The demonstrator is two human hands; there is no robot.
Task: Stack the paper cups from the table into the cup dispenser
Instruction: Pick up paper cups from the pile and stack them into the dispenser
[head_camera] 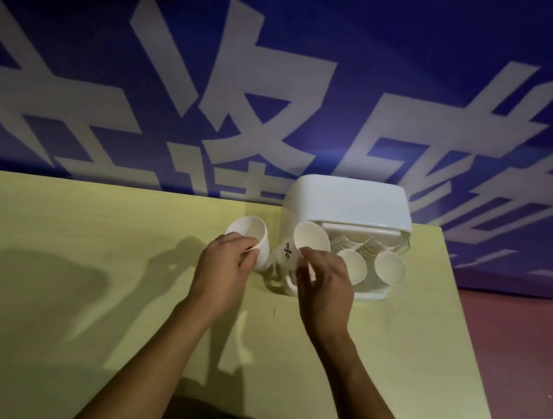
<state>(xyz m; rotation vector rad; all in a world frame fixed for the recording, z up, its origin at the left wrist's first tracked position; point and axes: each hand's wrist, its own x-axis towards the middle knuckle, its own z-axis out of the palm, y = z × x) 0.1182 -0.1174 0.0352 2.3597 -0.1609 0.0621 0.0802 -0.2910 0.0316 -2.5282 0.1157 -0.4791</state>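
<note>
Two cups in hand, both at the left side of the dispenser

The left hand (224, 265) grips a paper cup (251, 241) just left of the cup dispenser (348, 203), its mouth tilted up and toward the camera, its long axis leaning away; the right hand (323, 283) pinches the rim of a second cup (311, 237) right against the dispenser's left front corner, tilted the same way. Two more cups (389, 267) sit mouth-out in the dispenser's front right slots. The right hand is nearer the dispenser, so its cup looks the likelier to go in first; the left one would have to travel right, past that corner. All stands on the yellow table (90, 257)
</note>
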